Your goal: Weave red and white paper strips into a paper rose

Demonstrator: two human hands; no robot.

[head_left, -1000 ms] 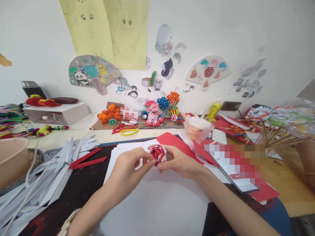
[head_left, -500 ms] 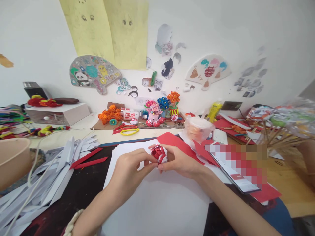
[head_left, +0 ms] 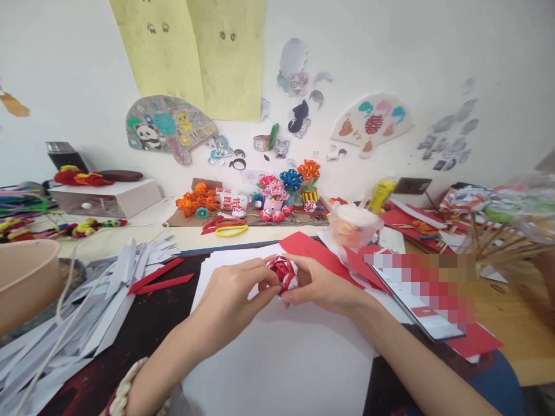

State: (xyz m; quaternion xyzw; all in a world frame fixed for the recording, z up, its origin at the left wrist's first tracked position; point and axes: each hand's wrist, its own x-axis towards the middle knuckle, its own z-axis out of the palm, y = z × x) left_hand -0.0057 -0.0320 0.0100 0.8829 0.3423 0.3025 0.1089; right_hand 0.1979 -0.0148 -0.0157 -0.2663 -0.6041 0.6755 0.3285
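Between my hands is a small red-and-white folded paper flower (head_left: 284, 273), round, with its red centre turned up toward me. My left hand (head_left: 236, 292) pinches its near left side with thumb and forefinger. Cupped around the right side, my right hand (head_left: 318, 283) holds it with the thumb in front and fingers partly hidden behind. Both hands are just above a stack of white paper sheets (head_left: 277, 364). Red paper (head_left: 310, 254) lies behind my right hand.
Cut white paper strips (head_left: 108, 306) pile up at left, with two red strips (head_left: 162, 283) beside them. A phone (head_left: 425, 312) lies at right on red paper. A covered cup (head_left: 351, 225) and pipe-cleaner flowers (head_left: 288, 185) stand further back. Wrapped sticks (head_left: 498, 225) are at far right.
The camera view has shifted slightly, moving the scene a little to the right. My hands keep hold of the paper flower, with its tilt and my left fingers' placement slightly changed.
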